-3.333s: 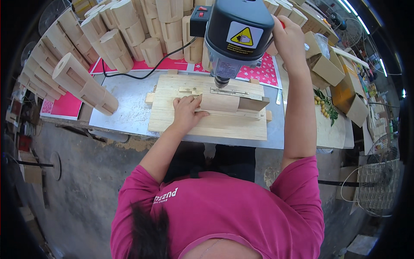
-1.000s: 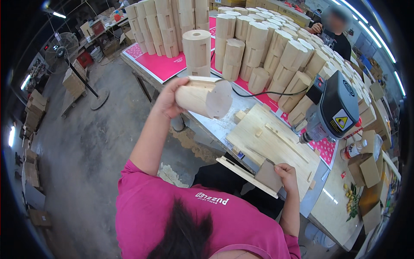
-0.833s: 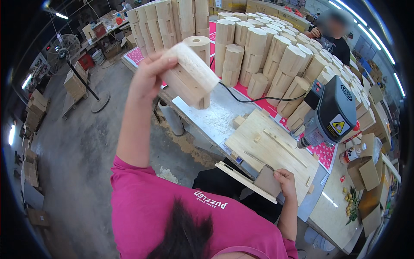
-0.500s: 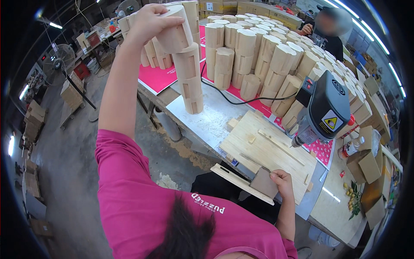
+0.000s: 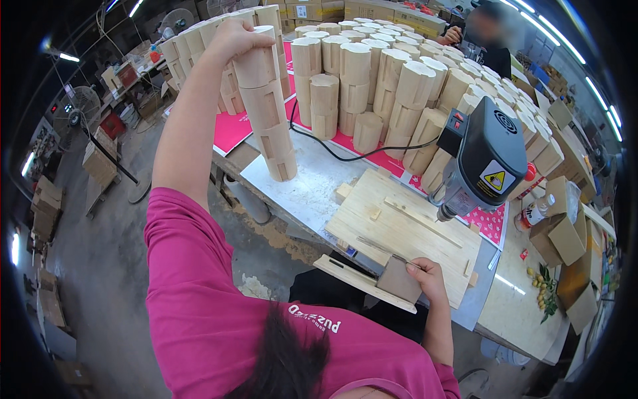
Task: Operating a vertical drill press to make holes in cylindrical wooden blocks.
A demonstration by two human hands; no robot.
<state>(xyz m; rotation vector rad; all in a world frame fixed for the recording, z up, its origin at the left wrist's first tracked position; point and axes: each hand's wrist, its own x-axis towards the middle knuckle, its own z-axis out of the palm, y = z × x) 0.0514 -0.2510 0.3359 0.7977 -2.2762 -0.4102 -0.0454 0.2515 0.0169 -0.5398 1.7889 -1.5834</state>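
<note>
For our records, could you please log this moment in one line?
left hand: gripping top cylinder of wooden stack | right hand: holding grey-brown plate | drill: untouched

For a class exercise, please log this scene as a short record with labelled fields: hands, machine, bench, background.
Left hand: gripping the top wooden cylinder of a column
Right hand: holding a flat grey-brown block near its edge
Machine: dark drill head, chuck pointing down
Bench: flat wooden board; stacked wooden cylinders farther back
Right side: open cardboard box
Background: another person
</note>
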